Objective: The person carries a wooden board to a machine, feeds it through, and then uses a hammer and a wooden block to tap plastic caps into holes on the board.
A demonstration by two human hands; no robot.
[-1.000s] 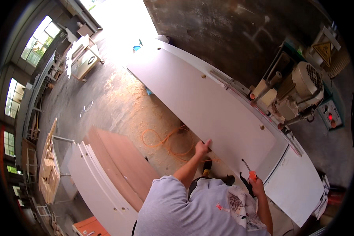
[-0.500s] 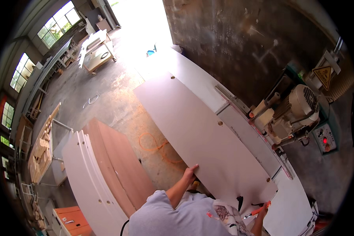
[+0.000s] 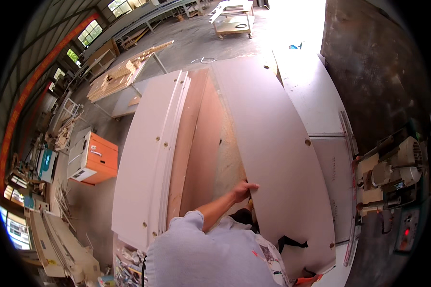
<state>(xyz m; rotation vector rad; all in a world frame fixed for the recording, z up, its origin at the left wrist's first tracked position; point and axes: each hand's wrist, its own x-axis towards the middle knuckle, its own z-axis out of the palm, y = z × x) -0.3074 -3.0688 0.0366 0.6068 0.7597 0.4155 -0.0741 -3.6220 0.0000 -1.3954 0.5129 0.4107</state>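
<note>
Left hand gripping white panel edge, arm outstretched

Pale pinkish-white panel; brown board (reddish tint); orange cabinet.

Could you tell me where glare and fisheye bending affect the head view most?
In the head view, daylight blows out the floor and the white panel's far end at top; panel edges bow toward the black rim; the left hand on its edge is sharp.
</note>
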